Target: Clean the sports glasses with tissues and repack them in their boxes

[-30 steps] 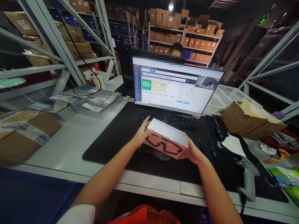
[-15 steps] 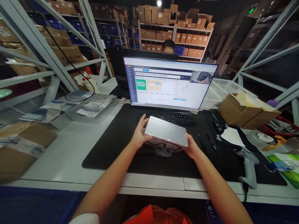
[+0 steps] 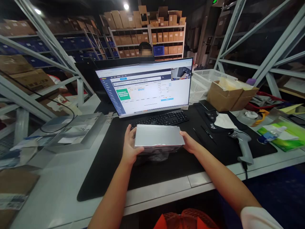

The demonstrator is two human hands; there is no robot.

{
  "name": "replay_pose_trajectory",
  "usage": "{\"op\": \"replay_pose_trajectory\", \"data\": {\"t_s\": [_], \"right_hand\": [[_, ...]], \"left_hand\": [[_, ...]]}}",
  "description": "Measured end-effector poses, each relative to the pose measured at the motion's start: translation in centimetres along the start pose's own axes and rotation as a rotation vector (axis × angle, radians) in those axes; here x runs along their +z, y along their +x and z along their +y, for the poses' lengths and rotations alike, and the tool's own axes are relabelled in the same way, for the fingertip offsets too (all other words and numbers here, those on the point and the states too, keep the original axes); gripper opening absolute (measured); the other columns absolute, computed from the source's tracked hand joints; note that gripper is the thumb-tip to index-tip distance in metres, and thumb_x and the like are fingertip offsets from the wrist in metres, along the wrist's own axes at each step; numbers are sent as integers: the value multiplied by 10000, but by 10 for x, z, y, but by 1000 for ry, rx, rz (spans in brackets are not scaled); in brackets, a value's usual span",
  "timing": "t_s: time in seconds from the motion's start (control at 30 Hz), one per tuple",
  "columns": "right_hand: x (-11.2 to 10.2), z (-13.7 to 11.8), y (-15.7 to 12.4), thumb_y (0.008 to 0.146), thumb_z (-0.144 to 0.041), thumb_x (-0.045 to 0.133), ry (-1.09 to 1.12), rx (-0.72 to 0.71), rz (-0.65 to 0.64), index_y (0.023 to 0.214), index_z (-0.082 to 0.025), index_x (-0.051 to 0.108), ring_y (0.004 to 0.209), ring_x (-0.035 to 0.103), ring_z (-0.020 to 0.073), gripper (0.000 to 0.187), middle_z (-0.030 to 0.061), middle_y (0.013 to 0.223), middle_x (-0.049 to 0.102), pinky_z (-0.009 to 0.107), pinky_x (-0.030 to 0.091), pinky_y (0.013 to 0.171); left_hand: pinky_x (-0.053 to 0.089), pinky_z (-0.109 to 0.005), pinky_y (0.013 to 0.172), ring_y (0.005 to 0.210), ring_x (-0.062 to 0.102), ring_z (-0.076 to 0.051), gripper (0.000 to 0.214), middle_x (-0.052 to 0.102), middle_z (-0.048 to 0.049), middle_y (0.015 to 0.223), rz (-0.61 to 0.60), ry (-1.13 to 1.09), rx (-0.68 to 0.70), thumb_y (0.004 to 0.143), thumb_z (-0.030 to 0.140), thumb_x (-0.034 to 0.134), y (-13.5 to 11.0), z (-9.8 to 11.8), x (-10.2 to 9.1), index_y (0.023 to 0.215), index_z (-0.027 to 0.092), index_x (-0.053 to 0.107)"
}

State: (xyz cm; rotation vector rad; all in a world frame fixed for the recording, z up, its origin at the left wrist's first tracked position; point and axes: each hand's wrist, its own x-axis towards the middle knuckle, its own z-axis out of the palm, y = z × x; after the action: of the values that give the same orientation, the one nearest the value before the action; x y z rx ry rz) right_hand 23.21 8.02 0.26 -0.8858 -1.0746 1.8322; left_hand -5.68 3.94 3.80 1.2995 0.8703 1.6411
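Between my two hands is a flat box (image 3: 159, 135) with a silvery top, its dark front side turned toward me and what looks like clear wrap around it. My left hand (image 3: 131, 146) closes on its left end, thumb along the front edge. On the right end, my right hand (image 3: 188, 142) grips the corner; some of its fingers are hidden behind the box. The box is held above a black desk mat (image 3: 107, 171). Just beyond it lies a black keyboard (image 3: 164, 118), partly covered by the box, in front of a lit monitor (image 3: 147, 89).
Right of my hands lie a pen (image 3: 207, 133), a mouse (image 3: 210, 116) and a grey barcode scanner (image 3: 243, 144). An opened cardboard box (image 3: 221, 97) stands behind them. At left are a grey tray (image 3: 83, 136) with papers and a carton (image 3: 16, 194). A person (image 3: 145, 51) is behind the monitor.
My view has swung to the right and tilted, so the desk things appear farther left. The box stays in both hands and now looks more level, with less of its front side showing.
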Motion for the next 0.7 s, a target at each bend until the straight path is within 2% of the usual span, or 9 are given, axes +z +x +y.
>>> {"op": "replay_pose_trajectory", "data": {"t_s": [0.1, 0.2, 0.27, 0.33, 0.4, 0.43, 0.5, 0.6, 0.7], "right_hand": [[-8, 0, 0, 780, -698, 550, -28, 39, 4, 1161, -213, 678, 957, 690, 305, 630, 80, 984, 762, 400, 522, 781], [-10, -3, -5, 817, -777, 498, -118, 60, -1, 1259, -225, 655, 1053, 668, 328, 725, 97, 1087, 753, 468, 509, 880], [-7, -5, -9, 788, -830, 525, -220, -55, -23, 1401, -260, 561, 1218, 599, 339, 839, 105, 1275, 691, 513, 449, 1019], [-1, -4, -12, 706, -848, 621, -287, -249, -65, 1541, -284, 381, 1356, 500, 339, 1037, 115, 1460, 563, 510, 365, 1130], [5, -2, -14, 662, -814, 702, -299, -372, -68, 1612, -269, 189, 1399, 464, 343, 1209, 140, 1529, 483, 500, 328, 1170], [6, 0, -14, 678, -792, 710, -304, -391, -40, 1623, -259, 128, 1403, 463, 344, 1231, 148, 1535, 473, 501, 325, 1176], [7, 3, -14, 762, -740, 672, -326, -414, 62, 1624, -253, 125, 1429, 435, 333, 1131, 134, 1554, 455, 495, 307, 1193], [2, 6, -11, 855, -689, 577, -333, -455, 197, 1565, -261, 337, 1482, 349, 310, 862, 76, 1589, 419, 476, 233, 1235], [-4, 4, -9, 862, -658, 571, -290, -434, 223, 1449, -246, 496, 1439, 407, 327, 721, 75, 1521, 507, 499, 256, 1221]], "left_hand": [[509, -342, 1018, 1362, 509, -324, 1192, 545, -84, 1446, 43, -30, -60, 475, 476, 965, 1, 3, 0, 1509, 367, 381], [558, -317, 928, 1267, 594, -307, 1129, 584, -67, 1414, 106, -81, -163, 494, 408, 964, 4, 5, -3, 1484, 368, 422], [584, -296, 851, 1146, 664, -274, 987, 648, -58, 1329, 197, -125, -256, 535, 384, 944, 7, 5, -5, 1419, 337, 509], [599, -295, 781, 991, 712, -241, 773, 721, -60, 1170, 300, -165, -374, 602, 392, 903, 10, 4, -6, 1305, 271, 606], [607, -321, 713, 838, 728, -232, 591, 755, -72, 989, 346, -176, -544, 681, 421, 843, 11, 2, -5, 1195, 201, 654], [607, -336, 685, 785, 728, -235, 545, 757, -77, 925, 342, -168, -623, 712, 438, 815, 11, 2, -4, 1166, 179, 660], [606, -347, 676, 769, 732, -245, 531, 761, -83, 909, 276, -142, -696, 742, 445, 793, 9, 2, -1, 1175, 173, 655], [597, -326, 802, 918, 739, -248, 616, 760, -72, 1077, 129, -114, -613, 723, 376, 832, 5, 3, 2, 1281, 234, 615], [578, -344, 885, 990, 728, -268, 720, 739, -86, 1150, 92, -113, -547, 683, 340, 859, 5, 5, 4, 1337, 231, 579]]}}
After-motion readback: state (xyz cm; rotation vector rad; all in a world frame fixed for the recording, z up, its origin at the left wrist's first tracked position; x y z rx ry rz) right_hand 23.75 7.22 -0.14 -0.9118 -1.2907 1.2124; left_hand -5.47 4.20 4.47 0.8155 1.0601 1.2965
